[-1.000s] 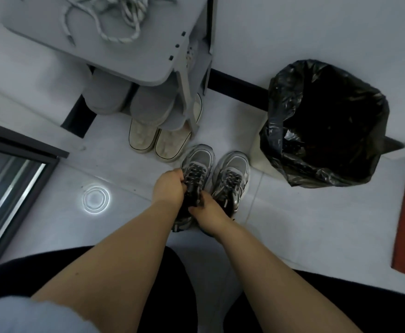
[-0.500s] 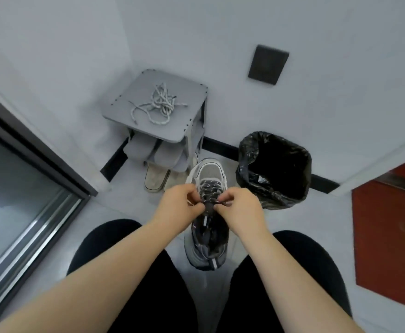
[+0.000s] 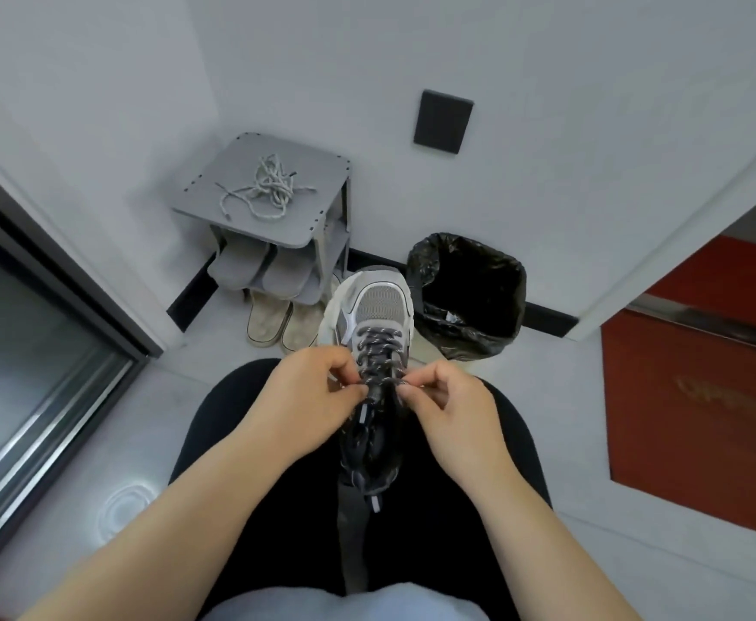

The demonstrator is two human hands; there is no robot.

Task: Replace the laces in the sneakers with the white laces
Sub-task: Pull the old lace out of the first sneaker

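The left hand and right hand pinch the dark grey lace of the grey mesh sneaker, its toe at 12 o'clock, probably to unlace it

The sneaker is grey mesh with a white sole, and its dark laces are charcoal flecked with white. The white laces carry small dark specks, and the rack is plain grey. The bin bag is black, the slippers grey, the sandals beige, the panel red.
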